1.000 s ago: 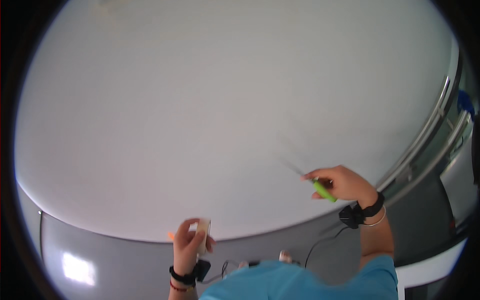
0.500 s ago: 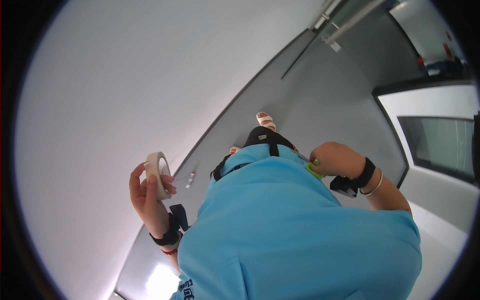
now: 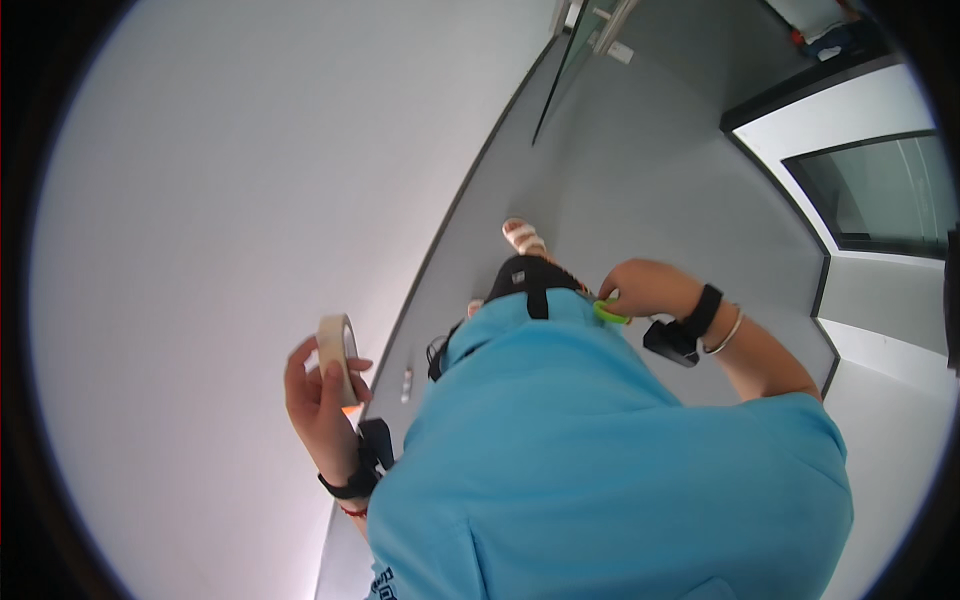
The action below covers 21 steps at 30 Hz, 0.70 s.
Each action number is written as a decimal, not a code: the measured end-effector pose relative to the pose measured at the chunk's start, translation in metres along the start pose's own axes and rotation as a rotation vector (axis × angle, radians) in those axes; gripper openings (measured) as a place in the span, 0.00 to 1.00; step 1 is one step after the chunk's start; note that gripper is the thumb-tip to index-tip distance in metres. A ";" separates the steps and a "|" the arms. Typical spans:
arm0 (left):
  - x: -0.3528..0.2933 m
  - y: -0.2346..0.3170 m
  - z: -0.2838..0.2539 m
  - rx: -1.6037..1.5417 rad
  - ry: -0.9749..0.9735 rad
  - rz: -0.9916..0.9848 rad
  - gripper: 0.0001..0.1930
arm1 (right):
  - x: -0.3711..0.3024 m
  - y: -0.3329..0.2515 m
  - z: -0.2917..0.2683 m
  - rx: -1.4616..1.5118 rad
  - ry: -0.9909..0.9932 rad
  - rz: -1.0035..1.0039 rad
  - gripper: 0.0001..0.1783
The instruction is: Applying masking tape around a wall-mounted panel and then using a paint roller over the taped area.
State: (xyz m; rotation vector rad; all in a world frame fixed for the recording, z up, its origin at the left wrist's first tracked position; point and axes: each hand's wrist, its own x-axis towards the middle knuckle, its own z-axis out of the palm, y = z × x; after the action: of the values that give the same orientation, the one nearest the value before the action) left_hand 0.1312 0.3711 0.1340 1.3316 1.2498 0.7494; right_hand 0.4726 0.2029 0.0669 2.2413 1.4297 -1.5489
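My left hand (image 3: 322, 412) is closed around a roll of beige tape (image 3: 332, 348), with the thumb on its near side and fingers reaching through and behind the ring. The roll stands upright, held out in front of the white wall. My right hand (image 3: 648, 288) grips the green handle of a pair of scissors (image 3: 611, 313) close to my right hip. The blades are largely hidden by the hand and my clothing. A black strap with a small black device is on each wrist.
A white wall (image 3: 250, 180) fills the left side and meets the grey floor (image 3: 640, 170) along a dark skirting. A small white cylindrical object (image 3: 407, 386) is on the floor beside it. Ahead stands an open glass door (image 3: 578, 62); a dark-framed window (image 3: 865, 190) is at right.
The view has swung, so the wall and the glass door sit differently. My left hand still holds the tape roll, and my right hand with the scissors stays by my hip.
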 end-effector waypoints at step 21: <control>0.076 0.055 0.099 0.391 -0.910 0.424 0.18 | 0.044 -0.099 -0.090 0.120 0.150 -0.863 0.31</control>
State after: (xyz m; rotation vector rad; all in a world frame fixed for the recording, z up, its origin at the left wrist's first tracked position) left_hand 0.2565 0.4238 0.1504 1.9782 0.3811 0.0976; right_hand 0.4684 0.3335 0.1187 1.9040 2.6403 -1.6750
